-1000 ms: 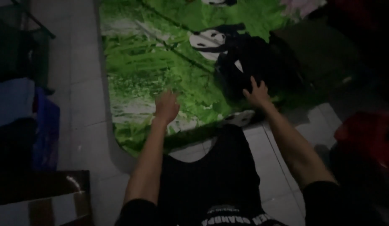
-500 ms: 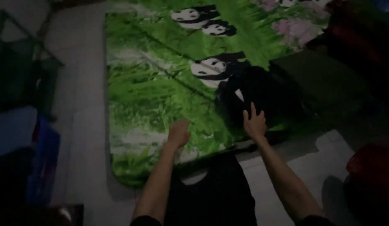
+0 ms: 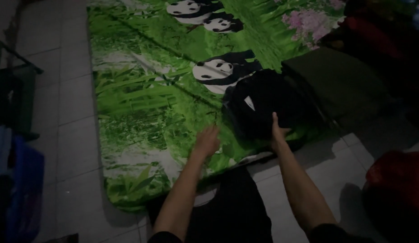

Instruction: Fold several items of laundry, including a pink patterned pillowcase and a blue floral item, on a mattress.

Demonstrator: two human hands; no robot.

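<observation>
A green printed mattress point(image 3: 142, 103) with bamboo leaves, black-and-white pandas and pink flowers lies on a pale tiled floor point(image 3: 70, 103), its near edge curling over the tiles. A flat dark olive cushion point(image 3: 340, 81) sits against the mattress's right edge. A red bundle of cloth point(image 3: 398, 189) rests on the floor by the right side. At the left edge stands a blue plastic box point(image 3: 20, 189), with a dark wire rack point(image 3: 15, 90) beyond it.

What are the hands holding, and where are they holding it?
The right hand rests on the near edge of the black garment; whether it grips it cannot be told. The left hand holds nothing and lies open on the green panda mat.
</observation>
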